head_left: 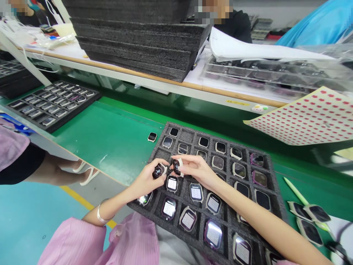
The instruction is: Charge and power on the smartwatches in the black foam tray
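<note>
My left hand (151, 177) is closed round a smartwatch case (159, 170) with a lit dark screen. Close beside it, my right hand (193, 167) pinches a second watch case (176, 166), its screen dark with a small lit picture. Both hands are above a black foam tray (176, 232) whose compartments hold many strapless watch cases. In the near rows several screens glow white, like this watch case (196, 192); in the far rows they are dark. One loose watch case (152, 137) lies on the green mat, left of the tray.
A second foam tray (55, 127) of watches sits at the left. Right of my tray lie a light green pen (296, 190) and loose watch cases (309, 231). A shelf edge (215, 96) crosses ahead, bearing stacked black foam (132, 48) and clear plastic trays (264, 73). A person stands at left.
</note>
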Tool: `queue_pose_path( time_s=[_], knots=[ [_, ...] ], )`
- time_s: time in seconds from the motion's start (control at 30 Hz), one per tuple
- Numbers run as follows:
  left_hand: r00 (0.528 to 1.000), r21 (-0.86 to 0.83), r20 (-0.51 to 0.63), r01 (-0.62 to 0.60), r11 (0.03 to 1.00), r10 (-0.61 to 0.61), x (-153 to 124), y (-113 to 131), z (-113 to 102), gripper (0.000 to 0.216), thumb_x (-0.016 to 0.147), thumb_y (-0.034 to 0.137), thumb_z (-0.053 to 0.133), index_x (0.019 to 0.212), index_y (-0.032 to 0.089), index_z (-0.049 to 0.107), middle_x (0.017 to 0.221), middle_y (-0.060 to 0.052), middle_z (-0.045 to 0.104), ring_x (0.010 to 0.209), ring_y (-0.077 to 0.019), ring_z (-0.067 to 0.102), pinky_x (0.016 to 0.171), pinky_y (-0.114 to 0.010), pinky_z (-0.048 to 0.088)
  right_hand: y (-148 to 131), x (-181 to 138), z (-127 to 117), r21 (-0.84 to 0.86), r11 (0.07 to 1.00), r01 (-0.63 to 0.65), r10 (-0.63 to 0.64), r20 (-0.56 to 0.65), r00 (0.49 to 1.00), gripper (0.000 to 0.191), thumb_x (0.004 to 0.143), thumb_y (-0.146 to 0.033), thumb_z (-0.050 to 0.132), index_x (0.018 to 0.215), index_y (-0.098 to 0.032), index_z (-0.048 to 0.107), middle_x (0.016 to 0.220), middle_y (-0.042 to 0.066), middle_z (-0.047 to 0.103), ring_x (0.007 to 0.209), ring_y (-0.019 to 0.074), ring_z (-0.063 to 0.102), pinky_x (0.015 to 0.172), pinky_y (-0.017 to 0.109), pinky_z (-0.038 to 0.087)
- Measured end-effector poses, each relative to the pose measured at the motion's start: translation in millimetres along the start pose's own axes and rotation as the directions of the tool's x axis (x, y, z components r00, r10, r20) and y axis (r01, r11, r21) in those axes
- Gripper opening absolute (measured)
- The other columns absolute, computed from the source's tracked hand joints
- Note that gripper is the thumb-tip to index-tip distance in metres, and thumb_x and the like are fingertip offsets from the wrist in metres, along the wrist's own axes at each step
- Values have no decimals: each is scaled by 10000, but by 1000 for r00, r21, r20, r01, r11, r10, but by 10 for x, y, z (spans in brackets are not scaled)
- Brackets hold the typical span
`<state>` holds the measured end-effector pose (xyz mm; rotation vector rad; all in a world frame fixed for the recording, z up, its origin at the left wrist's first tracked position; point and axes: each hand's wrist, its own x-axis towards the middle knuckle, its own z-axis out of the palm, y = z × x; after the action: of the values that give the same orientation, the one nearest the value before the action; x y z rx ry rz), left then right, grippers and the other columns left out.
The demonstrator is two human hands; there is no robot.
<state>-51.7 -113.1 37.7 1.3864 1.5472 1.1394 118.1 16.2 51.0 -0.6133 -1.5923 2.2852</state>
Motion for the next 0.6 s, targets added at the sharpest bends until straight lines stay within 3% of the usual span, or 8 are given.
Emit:
queue_pose_path(
  time_s=[0.6],
  knots=[
    [999,-60,-47,-23,998,20,-13,64,-2,284,772,135,526,1051,185,516,921,-9,568,807,-148,528,738,-238,424,-63,-40,21,-34,999,41,-42,-6,999,379,731,-241,762,1097,-176,688,902,71,731,749,186,701,742,327,546]
  ],
)
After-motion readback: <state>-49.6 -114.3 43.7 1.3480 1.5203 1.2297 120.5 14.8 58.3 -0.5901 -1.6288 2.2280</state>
